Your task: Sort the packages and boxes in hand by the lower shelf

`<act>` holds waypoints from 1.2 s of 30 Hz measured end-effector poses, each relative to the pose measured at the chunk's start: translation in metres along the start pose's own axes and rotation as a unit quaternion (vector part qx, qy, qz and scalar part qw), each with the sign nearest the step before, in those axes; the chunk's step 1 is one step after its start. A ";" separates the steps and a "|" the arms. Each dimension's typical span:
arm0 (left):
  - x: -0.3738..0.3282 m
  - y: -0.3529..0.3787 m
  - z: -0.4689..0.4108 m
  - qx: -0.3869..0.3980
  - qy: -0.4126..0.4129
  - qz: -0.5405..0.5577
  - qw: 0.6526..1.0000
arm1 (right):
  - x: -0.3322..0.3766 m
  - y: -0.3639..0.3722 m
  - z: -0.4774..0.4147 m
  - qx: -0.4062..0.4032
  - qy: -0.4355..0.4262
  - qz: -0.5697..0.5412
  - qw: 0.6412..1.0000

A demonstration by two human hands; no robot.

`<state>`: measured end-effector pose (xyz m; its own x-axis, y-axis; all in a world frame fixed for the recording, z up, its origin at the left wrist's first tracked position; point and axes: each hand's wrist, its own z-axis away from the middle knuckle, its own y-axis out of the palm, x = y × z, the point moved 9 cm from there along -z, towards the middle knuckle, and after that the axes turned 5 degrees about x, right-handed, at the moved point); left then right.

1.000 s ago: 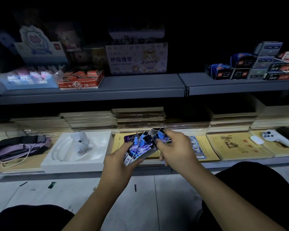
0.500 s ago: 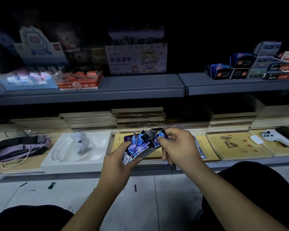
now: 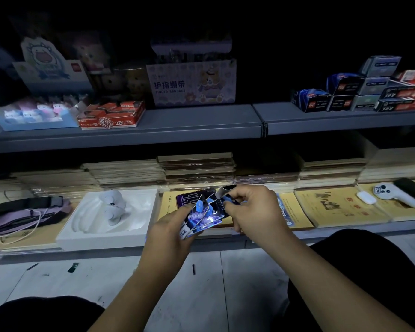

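Before the dim shelf [image 3: 192,125], my left hand [image 3: 168,233] grips the half-unfolded shiny box [image 3: 205,214] while my right hand [image 3: 254,212] pinches its flap.

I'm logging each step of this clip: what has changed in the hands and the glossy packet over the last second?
Little. The right hand has shifted its pinch along the top edge of the blue glossy packet and lifted a flap there, so the packet looks more folded open. The left hand holds the lower end as before. The white tray, phone and shelf goods have not moved.
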<state>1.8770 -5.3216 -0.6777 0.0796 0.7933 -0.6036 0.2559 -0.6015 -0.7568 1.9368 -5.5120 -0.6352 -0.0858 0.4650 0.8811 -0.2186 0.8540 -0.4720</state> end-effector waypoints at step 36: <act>0.004 -0.002 0.000 -0.002 0.013 0.035 0.999 | 0.014 0.040 0.031 0.263 0.120 -0.170 0.942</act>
<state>1.8771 -5.3174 -0.6782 0.1226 0.7521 -0.6475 0.2533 -0.6545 -0.7123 1.8969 -5.4787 -0.6409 0.2856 0.2783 0.9170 -0.6505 0.7590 -0.0278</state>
